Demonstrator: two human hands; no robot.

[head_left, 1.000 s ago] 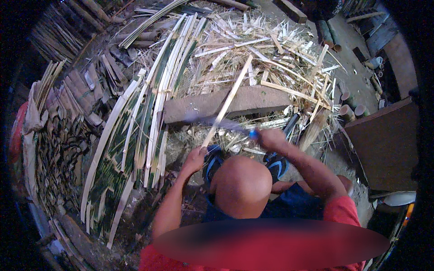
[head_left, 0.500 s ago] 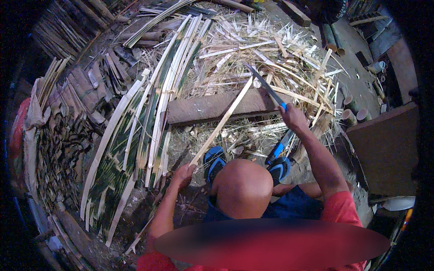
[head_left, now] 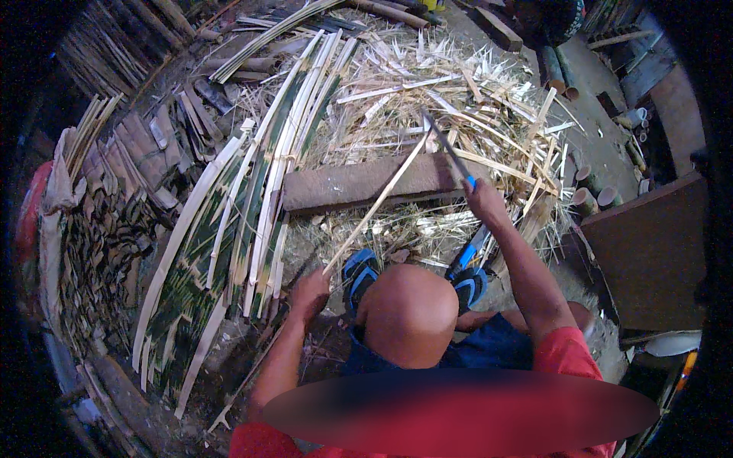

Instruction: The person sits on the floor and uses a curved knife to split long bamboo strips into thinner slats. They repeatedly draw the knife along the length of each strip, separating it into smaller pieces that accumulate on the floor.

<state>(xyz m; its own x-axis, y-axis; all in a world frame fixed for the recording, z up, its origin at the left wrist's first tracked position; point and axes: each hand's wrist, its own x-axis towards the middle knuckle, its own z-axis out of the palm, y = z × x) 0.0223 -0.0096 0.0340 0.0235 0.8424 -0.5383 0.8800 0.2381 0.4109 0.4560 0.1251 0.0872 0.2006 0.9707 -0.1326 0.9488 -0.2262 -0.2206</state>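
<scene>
Left hand (head_left: 309, 294), near a long sheaf of green and cream split-cane strips (head_left: 273, 160), is curled closed around the near end of a slim, straight, pale yellow wooden strip (head_left: 376, 204); how firmly it presses cannot be told. Set against half a second ago, this hand sits slightly higher in view, and the strip, which then showed a broader face, now looks thinner. From the hand the strip slants up and to the right, passing over a thick, brown, rectangular wooden beam (head_left: 328, 188), and its far end lies beyond the beam, over a heap of straw-coloured shavings (head_left: 366, 118). Close to that end is a long, grey, narrow-bladed knife with a blue handle (head_left: 450, 153), tip up and to the left; whether blade and strip touch is unclear. A second ago the blade was a blur, low across the strip. Right hand (head_left: 485, 202) is closed in a fist around the handle, a little further left than half a second ago. Below it, a blue and black elongated tool (head_left: 469, 250) lies beside a dark sandal with light blue straps (head_left: 473, 286). Farthest right, a dark rounded object (head_left: 553, 23) carries pale marks, too small to read
</scene>
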